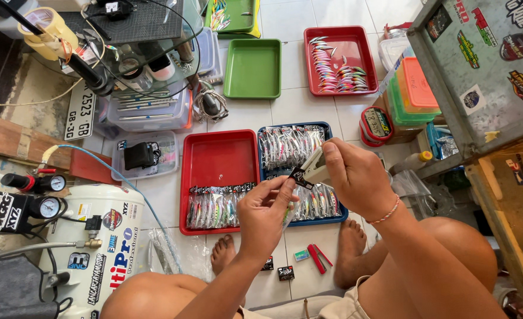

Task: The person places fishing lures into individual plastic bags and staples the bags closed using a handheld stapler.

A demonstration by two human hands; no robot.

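A home workshop floor: air compressor, trays of fishing lures, tape rolls.

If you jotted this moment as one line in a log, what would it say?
left hand: pinching small black header card | right hand: holding pale stapler at card | below: red tray, blue tray of bagged lures

Two red trays and a plain green tray sit on the white tiled floor. The blue tray holds many-coloured lures in clear packets with black headers. Right, orange and green lids are stacked. The near-left compressor tank is white with stickers.
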